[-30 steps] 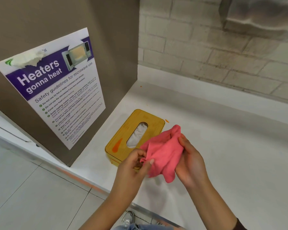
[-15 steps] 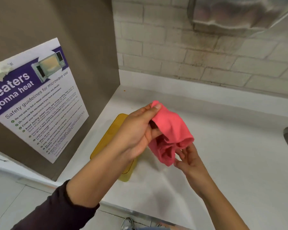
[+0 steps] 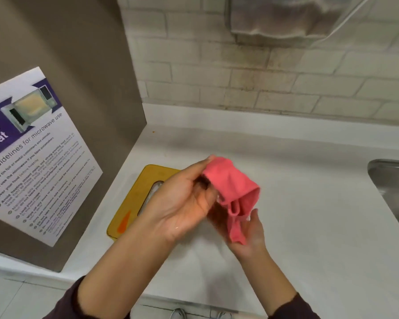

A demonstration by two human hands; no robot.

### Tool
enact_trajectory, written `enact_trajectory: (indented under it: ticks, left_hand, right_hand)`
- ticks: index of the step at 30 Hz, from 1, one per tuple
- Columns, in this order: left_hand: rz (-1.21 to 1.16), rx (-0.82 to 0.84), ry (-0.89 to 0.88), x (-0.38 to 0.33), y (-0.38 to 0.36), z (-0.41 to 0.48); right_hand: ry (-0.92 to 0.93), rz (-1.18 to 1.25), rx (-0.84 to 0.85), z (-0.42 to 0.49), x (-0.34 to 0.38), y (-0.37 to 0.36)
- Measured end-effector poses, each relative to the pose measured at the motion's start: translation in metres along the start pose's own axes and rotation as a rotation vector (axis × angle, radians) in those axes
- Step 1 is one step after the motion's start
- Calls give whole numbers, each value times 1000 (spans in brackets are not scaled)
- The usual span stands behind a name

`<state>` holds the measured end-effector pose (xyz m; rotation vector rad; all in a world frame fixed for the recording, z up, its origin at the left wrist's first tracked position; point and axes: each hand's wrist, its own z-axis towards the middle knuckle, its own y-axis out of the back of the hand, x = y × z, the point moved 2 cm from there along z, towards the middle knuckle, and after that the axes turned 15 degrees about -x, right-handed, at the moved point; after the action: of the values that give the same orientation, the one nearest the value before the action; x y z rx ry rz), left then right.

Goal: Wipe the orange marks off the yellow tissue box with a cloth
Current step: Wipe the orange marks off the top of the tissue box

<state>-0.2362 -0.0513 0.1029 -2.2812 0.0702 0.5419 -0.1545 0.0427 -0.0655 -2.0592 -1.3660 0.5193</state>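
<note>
**Cloth being readied, box not yet wiped**

The left hand (image 3: 182,203) pinches the top edge of the pink cloth (image 3: 234,192) between thumb and fingers, holding it up above the table (image 3: 309,203). The right hand (image 3: 251,236) lies open, palm up, just below, with the hanging tail of the cloth draped against its fingers; it does not grip.

This looks like the preparing step: the cloth is being bunched or folded into a pad, and no wiping has begun.

The box (image 3: 134,203) sits on the table beneath and to the left of the left hand, which hides part of its top. An orange mark (image 3: 124,223) shows on the lid, left of the left wrist and clear of the cloth.

The next move likely calls for gathering the cloth into one hand, bringing it down and leftward onto the mark, and perhaps steadying the box with the other hand so it does not slide.
</note>
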Motion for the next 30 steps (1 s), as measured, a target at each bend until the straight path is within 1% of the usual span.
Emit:
enact_trajectory:
  ticks: [2, 3, 5, 7, 9, 11, 15, 16, 19, 20, 23, 24, 25, 26, 29, 30]
  left_hand:
    - [-25, -43, 26, -5, 23, -6]
    - [-43, -79, 33, -6, 36, -9]
    - [-110, -157, 37, -7, 57, -11]
    - [-103, -192, 15, -5, 64, -12]
    - [-45, -149, 9, -3, 56, -9]
    - [11, -74, 50, -1, 37, 0]
    - [172, -7, 108, 9, -1, 28]
    - [229, 6, 115, 10, -6, 33]
    - [294, -10, 80, -2, -3, 42]
    - [287, -11, 45, -10, 4, 42]
    - [281, 40, -108, -33, 40, 28]
    - [296, 35, -165, -38, 57, 22]
    - [330, -9, -249, -41, 74, 16]
    - [398, -98, -380, -42, 93, 11]
    - [702, -543, -858, -33, 151, -1]
    - [773, -667, -955, -26, 168, -4]
  right_hand:
    - [114, 75, -42, 1, 22, -3]
    - [174, 84, -32, 0, 34, -4]
    - [259, 41, 21, -6, 50, -6]
    - [301, -53, 94, -17, 56, -11]
    - [315, -179, 167, -28, 48, -14]
    - [304, -316, 250, -39, 34, -17]
    - [289, -573, 419, -51, 3, -23]
    - [289, -632, 412, -52, -3, -23]
    - [457, -829, 221, -44, -3, -16]
    - [510, -900, 173, -43, -2, -16]
    - [677, -1211, 123, -45, 0, -20]
    - [719, -1301, 125, -46, -1, -23]
    - [748, -1375, 146, -48, -3, -27]
    - [762, -1430, 176, -49, -6, -32]
    - [763, -1497, 255, -49, -15, -48]
    - [742, -1483, 272, -47, -21, -54]
